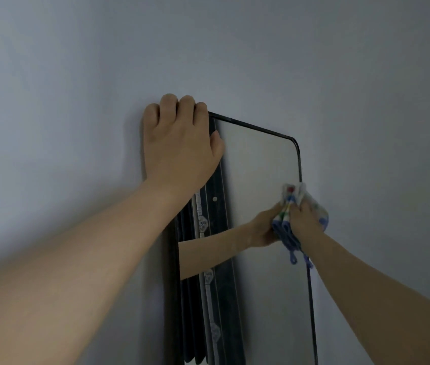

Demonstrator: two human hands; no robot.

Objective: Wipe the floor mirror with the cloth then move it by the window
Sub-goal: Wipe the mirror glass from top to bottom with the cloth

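A tall floor mirror (261, 164) with a thin black frame and rounded corners leans against a pale grey wall. My left hand (179, 143) grips its top left corner, fingers curled over the top edge and thumb on the front. My right hand (306, 217) holds a bunched white cloth (291, 204) with blue and coloured markings and presses it against the glass near the right edge. Blue loops of the cloth hang below my hand. The glass reflects my right forearm and the cloth.
The wall (76, 75) fills the view on both sides of the mirror. The left part of the glass reflects dark curtain folds (208, 299) with a pale patterned strip. The mirror's lower end is out of frame.
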